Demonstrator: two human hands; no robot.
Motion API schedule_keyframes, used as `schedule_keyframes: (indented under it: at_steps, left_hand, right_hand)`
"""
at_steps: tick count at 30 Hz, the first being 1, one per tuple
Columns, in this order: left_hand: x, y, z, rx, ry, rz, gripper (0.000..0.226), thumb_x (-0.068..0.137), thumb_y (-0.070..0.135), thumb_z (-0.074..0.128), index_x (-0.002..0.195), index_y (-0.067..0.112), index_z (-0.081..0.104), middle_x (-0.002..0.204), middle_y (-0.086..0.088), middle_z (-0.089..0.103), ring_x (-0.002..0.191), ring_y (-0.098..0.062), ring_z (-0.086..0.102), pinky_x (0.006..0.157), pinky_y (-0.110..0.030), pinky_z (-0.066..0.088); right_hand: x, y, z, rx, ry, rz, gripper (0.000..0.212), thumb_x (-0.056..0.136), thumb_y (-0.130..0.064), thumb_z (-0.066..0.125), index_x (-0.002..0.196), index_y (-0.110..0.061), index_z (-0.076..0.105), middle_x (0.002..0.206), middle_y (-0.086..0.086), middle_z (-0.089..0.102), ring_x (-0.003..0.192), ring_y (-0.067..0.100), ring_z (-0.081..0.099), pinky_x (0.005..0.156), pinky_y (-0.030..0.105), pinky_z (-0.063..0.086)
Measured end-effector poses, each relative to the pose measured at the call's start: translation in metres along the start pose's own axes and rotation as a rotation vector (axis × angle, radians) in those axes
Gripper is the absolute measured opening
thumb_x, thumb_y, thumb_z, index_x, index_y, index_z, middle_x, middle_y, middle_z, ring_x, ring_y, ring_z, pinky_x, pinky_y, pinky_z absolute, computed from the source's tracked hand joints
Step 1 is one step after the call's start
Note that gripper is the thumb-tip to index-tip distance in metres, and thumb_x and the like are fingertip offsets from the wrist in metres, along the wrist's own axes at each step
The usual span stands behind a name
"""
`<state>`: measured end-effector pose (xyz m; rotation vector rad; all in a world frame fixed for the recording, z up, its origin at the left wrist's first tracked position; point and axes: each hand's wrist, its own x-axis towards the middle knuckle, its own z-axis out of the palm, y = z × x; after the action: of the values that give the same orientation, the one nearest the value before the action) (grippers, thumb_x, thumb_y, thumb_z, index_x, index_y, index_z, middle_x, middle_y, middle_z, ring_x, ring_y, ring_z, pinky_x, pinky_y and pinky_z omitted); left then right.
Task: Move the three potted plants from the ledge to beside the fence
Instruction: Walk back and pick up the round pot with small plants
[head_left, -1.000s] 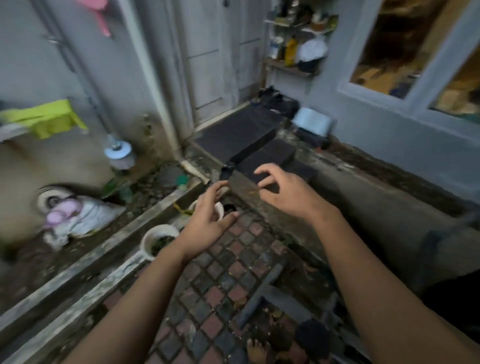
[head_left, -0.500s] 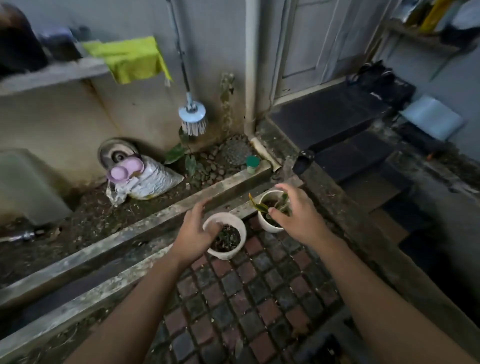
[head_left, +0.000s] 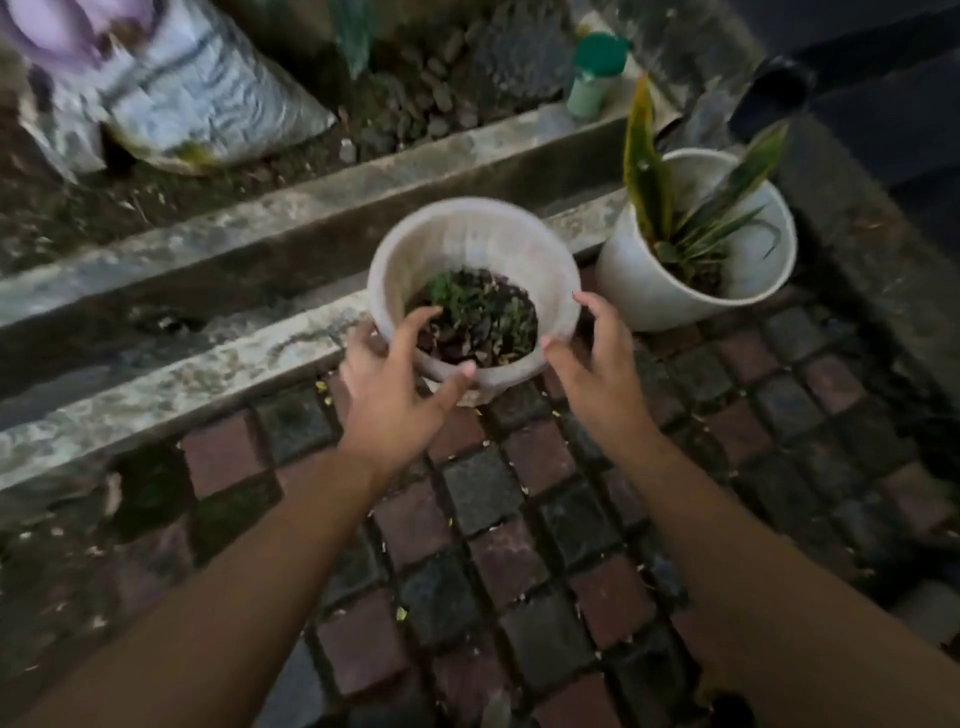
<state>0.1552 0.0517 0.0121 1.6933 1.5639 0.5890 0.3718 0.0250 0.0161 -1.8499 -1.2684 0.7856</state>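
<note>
A white pot with small green sprouts in dark soil sits at the edge of the brick paving, against a concrete ledge. My left hand grips its near-left rim, with a finger inside and the thumb along the front. My right hand presses against the pot's right side, thumb on the rim. A second white pot holding a spiky yellow-edged plant stands just to the right, apart from both hands. No third pot is in view.
Red and grey brick paving spreads toward me. Beyond the ledge run a gutter and a second concrete curb. Behind those lie a white sack and a green-capped bottle. A dark raised kerb borders the right.
The view has dropped close to the pots. My right hand left the spiky plant's pot and came to the sprout pot's right side. My left hand closed over its rim.
</note>
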Motion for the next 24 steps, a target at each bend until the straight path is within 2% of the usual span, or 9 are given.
schedule_keyframes:
  at_steps: [4, 8, 10, 12, 16, 18, 20, 22, 24]
  left_hand:
    - [0.015, -0.045, 0.043, -0.228, 0.214, 0.137, 0.03, 0.085, 0.067, 0.068, 0.105, 0.052, 0.052, 0.126, -0.008, 0.055, 0.124, -0.031, 0.051, 0.108, -0.053, 0.046]
    - [0.029, -0.059, 0.061, -0.417, 0.315, 0.321, 0.033, 0.088, 0.074, 0.063, 0.101, 0.047, 0.05, 0.098, -0.008, 0.05, 0.084, -0.031, 0.048, 0.077, -0.047, 0.043]
    - [0.032, -0.063, 0.064, -0.461, 0.333, 0.397, 0.037, 0.087, 0.071, 0.066, 0.102, 0.04, 0.051, 0.097, -0.006, 0.048, 0.083, -0.022, 0.047, 0.074, -0.04, 0.041]
    - [0.034, -0.068, 0.061, -0.512, 0.31, 0.428, 0.037, 0.084, 0.062, 0.075, 0.102, 0.039, 0.053, 0.094, -0.004, 0.048, 0.079, -0.015, 0.047, 0.071, -0.031, 0.04]
    - [0.04, -0.062, 0.058, -0.45, 0.33, 0.499, 0.028, 0.076, 0.051, 0.082, 0.093, 0.05, 0.061, 0.101, -0.028, 0.053, 0.091, -0.024, 0.053, 0.077, -0.025, 0.044]
    - [0.037, -0.056, 0.068, -0.428, 0.396, 0.491, 0.026, 0.073, 0.052, 0.082, 0.089, 0.056, 0.061, 0.11, -0.029, 0.053, 0.096, -0.018, 0.055, 0.077, -0.018, 0.046]
    - [0.029, -0.045, 0.079, -0.41, 0.401, 0.436, 0.035, 0.067, 0.055, 0.082, 0.091, 0.049, 0.057, 0.115, -0.019, 0.049, 0.102, -0.015, 0.053, 0.082, -0.026, 0.049]
    - [0.023, -0.038, 0.085, -0.372, 0.386, 0.373, 0.044, 0.064, 0.057, 0.081, 0.094, 0.044, 0.052, 0.117, -0.017, 0.049, 0.111, -0.028, 0.053, 0.088, -0.034, 0.049]
    - [0.021, -0.037, 0.086, -0.395, 0.368, 0.344, 0.046, 0.065, 0.055, 0.083, 0.096, 0.042, 0.051, 0.117, -0.02, 0.054, 0.114, -0.043, 0.053, 0.094, -0.054, 0.051]
  right_hand:
    - [0.007, 0.042, 0.049, 0.275, 0.044, -0.085, 0.062, 0.09, -0.048, 0.055, 0.148, -0.035, 0.035, 0.155, -0.001, 0.043, 0.139, 0.011, 0.046, 0.114, 0.03, 0.042]
    - [0.016, 0.056, 0.07, 0.464, 0.116, -0.177, 0.054, 0.093, -0.04, 0.054, 0.142, -0.04, 0.031, 0.138, -0.028, 0.047, 0.122, -0.017, 0.052, 0.095, 0.005, 0.044]
    - [0.021, 0.067, 0.071, 0.507, 0.069, -0.23, 0.054, 0.095, -0.042, 0.056, 0.142, -0.048, 0.03, 0.136, -0.043, 0.049, 0.126, -0.016, 0.052, 0.099, 0.01, 0.047]
    - [0.025, 0.073, 0.068, 0.572, -0.007, -0.238, 0.057, 0.091, -0.049, 0.061, 0.139, -0.062, 0.033, 0.136, -0.048, 0.047, 0.132, -0.007, 0.053, 0.106, 0.032, 0.052]
    - [0.048, 0.078, 0.062, 0.659, -0.002, -0.248, 0.063, 0.079, -0.038, 0.065, 0.136, -0.058, 0.046, 0.152, -0.01, 0.046, 0.138, 0.02, 0.051, 0.11, 0.062, 0.048]
    - [0.06, 0.076, 0.061, 0.708, 0.014, -0.274, 0.059, 0.077, -0.035, 0.062, 0.131, -0.057, 0.053, 0.154, 0.003, 0.046, 0.139, 0.027, 0.049, 0.113, 0.065, 0.044]
    - [0.066, 0.073, 0.057, 0.74, 0.002, -0.272, 0.055, 0.076, -0.036, 0.06, 0.124, -0.062, 0.057, 0.154, 0.003, 0.047, 0.139, 0.023, 0.049, 0.117, 0.062, 0.041]
    - [0.065, 0.068, 0.05, 0.769, -0.024, -0.248, 0.054, 0.078, -0.039, 0.06, 0.125, -0.064, 0.054, 0.157, 0.002, 0.046, 0.141, 0.02, 0.048, 0.12, 0.057, 0.038]
    - [0.061, 0.069, 0.049, 0.821, -0.061, -0.208, 0.058, 0.082, -0.045, 0.063, 0.135, -0.061, 0.046, 0.162, 0.0, 0.042, 0.144, 0.017, 0.046, 0.123, 0.052, 0.037]
